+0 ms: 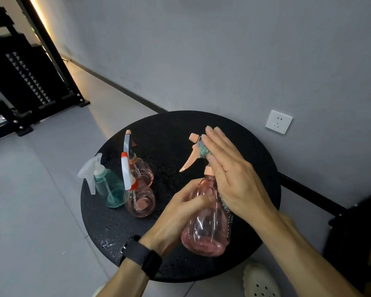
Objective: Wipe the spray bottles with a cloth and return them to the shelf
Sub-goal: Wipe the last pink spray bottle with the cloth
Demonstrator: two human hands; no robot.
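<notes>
My left hand (180,213) grips a pink see-through spray bottle (206,228) by its body, tilted above the round black table (171,127). Its peach trigger head (193,151) points up and left. My right hand (231,174) lies flat with straight fingers along the bottle's neck and head, pressing a teal cloth (202,151) against it. Most of the cloth is hidden under that hand. On the table's left side stand a teal bottle (109,187) with a white trigger and two pink bottles (140,200) (141,171).
Water drops speckle the tabletop. A black metal shelf rack (28,82) stands at the far left on the grey floor. A grey wall with a white socket (279,122) runs behind the table. A cream clog (259,281) shows below the table edge.
</notes>
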